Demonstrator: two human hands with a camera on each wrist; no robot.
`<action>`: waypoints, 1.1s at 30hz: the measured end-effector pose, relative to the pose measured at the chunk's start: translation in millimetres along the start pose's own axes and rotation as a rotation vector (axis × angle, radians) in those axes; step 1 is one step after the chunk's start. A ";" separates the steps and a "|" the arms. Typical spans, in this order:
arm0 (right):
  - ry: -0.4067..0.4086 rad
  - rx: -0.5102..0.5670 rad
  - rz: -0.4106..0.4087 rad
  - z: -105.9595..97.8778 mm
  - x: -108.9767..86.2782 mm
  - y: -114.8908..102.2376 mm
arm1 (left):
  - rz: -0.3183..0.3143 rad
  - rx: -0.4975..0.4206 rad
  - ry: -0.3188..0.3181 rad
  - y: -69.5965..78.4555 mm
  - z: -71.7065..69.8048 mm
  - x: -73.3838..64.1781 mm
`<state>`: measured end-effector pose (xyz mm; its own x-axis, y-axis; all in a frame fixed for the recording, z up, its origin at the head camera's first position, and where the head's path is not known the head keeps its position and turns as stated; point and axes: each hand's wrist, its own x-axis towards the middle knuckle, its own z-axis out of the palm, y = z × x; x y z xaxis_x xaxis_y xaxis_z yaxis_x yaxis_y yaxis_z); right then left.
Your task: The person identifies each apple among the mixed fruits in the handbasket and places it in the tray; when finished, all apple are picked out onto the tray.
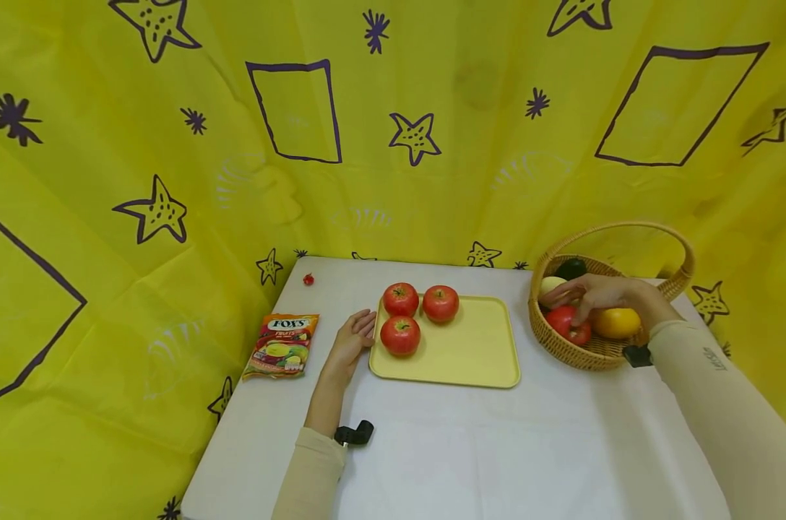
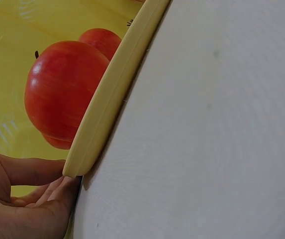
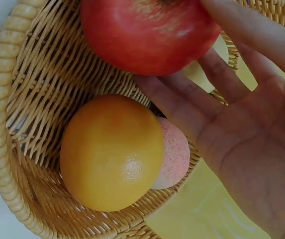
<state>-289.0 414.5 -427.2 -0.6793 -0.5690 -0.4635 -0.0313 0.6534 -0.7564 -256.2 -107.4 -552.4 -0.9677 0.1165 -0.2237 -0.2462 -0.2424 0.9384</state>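
Note:
My left hand (image 1: 352, 338) rests at the left edge of the yellow tray (image 1: 471, 354), fingers fairly straight. In the left wrist view its fingertips touch the tray's rim (image 2: 100, 117). Three red apples (image 1: 401, 336) sit grouped on the tray's left half. Over at the right, my right hand (image 1: 602, 295) reaches into a wicker basket (image 1: 562, 350). Its thumb and fingers grip a red apple (image 3: 149, 37), seen close up in the right wrist view. Below that apple lies an orange-yellow fruit (image 3: 110, 154), partly covering a pink speckled one (image 3: 173, 154).
A FOX'S candy bag (image 1: 282, 347) lies left of the tray, with a tiny red object (image 1: 308, 279) behind it. The basket's tall handle (image 1: 617, 225) arches over it; pale (image 1: 552, 285) and dark green (image 1: 571, 269) produce sit inside. A yellow patterned curtain (image 1: 367, 195) hangs behind the table.

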 end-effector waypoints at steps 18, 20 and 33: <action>0.027 -0.001 0.029 2.5 -2.3 -6.5 | 0.004 0.004 -0.011 1.4 -1.5 0.5; 0.065 -0.017 0.017 3.7 -4.2 -7.9 | 0.003 0.005 -0.007 1.0 -2.3 0.9; 0.294 0.013 0.003 9.9 -17.2 -9.2 | -0.001 -0.002 0.003 -0.5 -3.3 2.4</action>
<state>-269.8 413.3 -416.9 -0.8626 -0.3970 -0.3135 -0.0211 0.6474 -0.7619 -258.6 -110.2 -554.3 -0.9677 0.1137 -0.2250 -0.2468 -0.2438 0.9379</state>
